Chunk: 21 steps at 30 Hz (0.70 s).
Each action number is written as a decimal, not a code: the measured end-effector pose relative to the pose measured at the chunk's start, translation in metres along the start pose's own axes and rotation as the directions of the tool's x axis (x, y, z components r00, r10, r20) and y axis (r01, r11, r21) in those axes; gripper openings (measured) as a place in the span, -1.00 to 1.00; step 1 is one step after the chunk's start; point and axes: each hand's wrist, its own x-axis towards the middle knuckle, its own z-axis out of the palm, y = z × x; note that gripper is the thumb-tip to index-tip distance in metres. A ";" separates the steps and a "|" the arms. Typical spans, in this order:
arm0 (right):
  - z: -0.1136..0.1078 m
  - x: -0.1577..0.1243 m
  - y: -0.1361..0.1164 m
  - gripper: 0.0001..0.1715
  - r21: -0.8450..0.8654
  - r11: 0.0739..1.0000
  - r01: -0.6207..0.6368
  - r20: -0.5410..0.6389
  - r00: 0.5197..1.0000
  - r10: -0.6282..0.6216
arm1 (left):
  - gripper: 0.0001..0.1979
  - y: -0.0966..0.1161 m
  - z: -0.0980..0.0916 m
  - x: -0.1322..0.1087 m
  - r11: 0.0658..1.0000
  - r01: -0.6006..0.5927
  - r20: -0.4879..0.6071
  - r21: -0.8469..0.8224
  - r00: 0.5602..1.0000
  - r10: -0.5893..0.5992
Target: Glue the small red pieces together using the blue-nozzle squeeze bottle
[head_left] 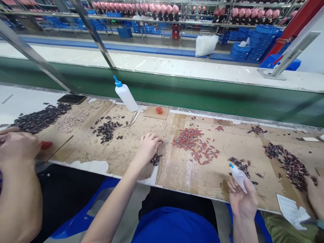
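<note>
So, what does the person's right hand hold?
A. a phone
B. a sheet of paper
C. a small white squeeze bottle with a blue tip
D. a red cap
C: the right hand wraps a small white squeeze bottle with a blue tip, above the cardboard.

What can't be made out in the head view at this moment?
- What the left hand grips: its curled fingers cover the dark small parts beneath.
- Fill level of the small squeeze bottle in the right hand: the palm hides its lower part.
- What the red pieces are: too small.
- Co-worker's hand at left: cut off by the frame edge, mostly hiding a red item.
- Background shelves: blurred.
</note>
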 end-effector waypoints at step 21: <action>0.029 -0.008 0.052 -0.56 -0.211 0.977 0.012 -0.155 0.987 -0.045 | -0.84 0.065 0.044 -0.047 0.959 -0.210 0.043 -0.189 0.974 0.222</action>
